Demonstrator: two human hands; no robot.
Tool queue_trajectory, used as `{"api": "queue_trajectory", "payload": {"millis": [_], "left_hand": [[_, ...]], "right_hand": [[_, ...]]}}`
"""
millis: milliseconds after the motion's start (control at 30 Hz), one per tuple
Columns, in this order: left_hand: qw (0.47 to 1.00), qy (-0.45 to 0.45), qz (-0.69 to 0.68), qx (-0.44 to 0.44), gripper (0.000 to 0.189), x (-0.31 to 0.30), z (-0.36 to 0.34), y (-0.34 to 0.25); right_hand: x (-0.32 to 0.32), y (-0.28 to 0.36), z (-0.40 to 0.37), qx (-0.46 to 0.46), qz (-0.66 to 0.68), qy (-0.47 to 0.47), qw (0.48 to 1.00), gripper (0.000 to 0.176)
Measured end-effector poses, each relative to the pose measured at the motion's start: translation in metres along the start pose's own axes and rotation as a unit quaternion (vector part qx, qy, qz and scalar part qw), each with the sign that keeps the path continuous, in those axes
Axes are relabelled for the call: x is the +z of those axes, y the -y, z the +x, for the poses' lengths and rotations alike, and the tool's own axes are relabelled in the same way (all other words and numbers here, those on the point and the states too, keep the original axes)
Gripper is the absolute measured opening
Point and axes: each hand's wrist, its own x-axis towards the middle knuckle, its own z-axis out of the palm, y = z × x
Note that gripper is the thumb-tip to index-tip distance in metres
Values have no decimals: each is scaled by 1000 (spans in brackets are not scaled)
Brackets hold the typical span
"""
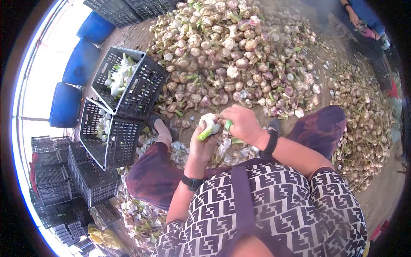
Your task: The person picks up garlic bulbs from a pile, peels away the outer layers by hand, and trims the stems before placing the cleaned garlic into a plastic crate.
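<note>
My left hand (202,143) grips a pale bulb (208,122) with a green stalk (203,135) sticking out below it. My right hand (243,123) is closed over the top of the same bulb, with a small green-handled tool (228,125) showing between its fingers. Both hands work just above my lap, in front of a big heap of pinkish-white bulbs (231,55). Peeled skins (227,150) lie on the ground under my hands.
Two black plastic crates (147,85) (117,137) at the left hold trimmed white bulbs. More crates (55,180) are stacked behind, with blue barrels (79,62) beyond. A second bulb pile (364,124) lies at the right. Another person's hand (355,19) shows at top right.
</note>
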Motion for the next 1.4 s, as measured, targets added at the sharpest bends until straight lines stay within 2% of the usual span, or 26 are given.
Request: {"api": "queue_trajectory", "payload": {"millis": [133,233,300,433,467,500,533,567,600,633,733,767,800,867,900,933,967,1000,1033,1067,1133,1200,1233,1267,1300,1400], "left_hand": [[998,-53,16,-24,35,-5,0,2],[996,-54,25,-60,38,-4,-3,-1],[994,-30,55,-94,44,-2,-7,-6],[943,48,281,-171,64,19,-16,-8],[947,61,279,-146,64,22,-19,-6],[950,74,277,-120,63,24,-20,-5],[953,86,274,-94,63,27,-22,-5],[954,49,283,-90,68,31,-22,-7],[938,35,342,-48,69,28,-19,-7],[916,20,400,-5,69,24,-15,-6],[795,-13,595,119,71,7,-7,-2],[752,-17,644,142,72,9,-7,-2],[704,-20,690,165,72,12,-6,-2],[619,-11,760,200,71,18,-7,-3],[574,-4,790,216,70,20,-7,-2],[644,-29,744,177,68,17,-4,0],[708,-53,692,135,66,10,-1,3],[765,-79,633,90,64,5,2,2],[880,-148,448,-53,52,8,6,-7],[960,-144,237,-32,40,-23,19,-9],[977,-213,-2,-8,37,-16,38,-39],[982,-161,-40,85,40,-26,58,-96],[954,-216,-100,181,45,-11,70,-124],[946,-73,-231,217,58,-25,79,-158],[930,-71,-237,271,58,-15,81,-180],[934,-173,-94,299,50,12,91,-195]], "right_hand": [[0,1,2,-81,-85,-4,993,14],[0,-6,3,-83,-109,-9,991,14],[-1,-14,2,-50,-106,1,993,13],[3,-49,-2,33,-155,18,987,16],[7,-62,-7,59,-174,28,983,18],[7,-69,-11,87,-211,62,972,25],[7,-75,-17,114,-233,158,953,25],[8,-79,-23,138,-253,253,923,25],[6,-75,-25,161,-269,347,884,26],[3,-71,-28,169,-258,383,871,26],[-6,-49,-26,164,-121,326,923,25],[-7,-37,-23,176,-34,224,958,24],[0,-34,-20,204,126,190,952,22],[12,-31,-16,243,429,104,863,19],[11,-28,-15,260,401,121,870,17],[9,-27,-14,277,372,138,875,15],[21,-37,-20,306,420,109,848,16],[25,-45,-25,324,333,134,875,20],[26,-53,-29,339,244,160,895,23],[30,-62,-35,351,154,183,905,27],[58,-100,-70,307,16,310,900,32],[80,-137,-99,341,18,378,861,30],[85,-147,-107,357,20,411,839,29],[83,-151,-106,367,8,372,853,26],[78,-156,-103,377,-6,331,865,23],[65,-181,-83,368,-4,142,919,25]]}}
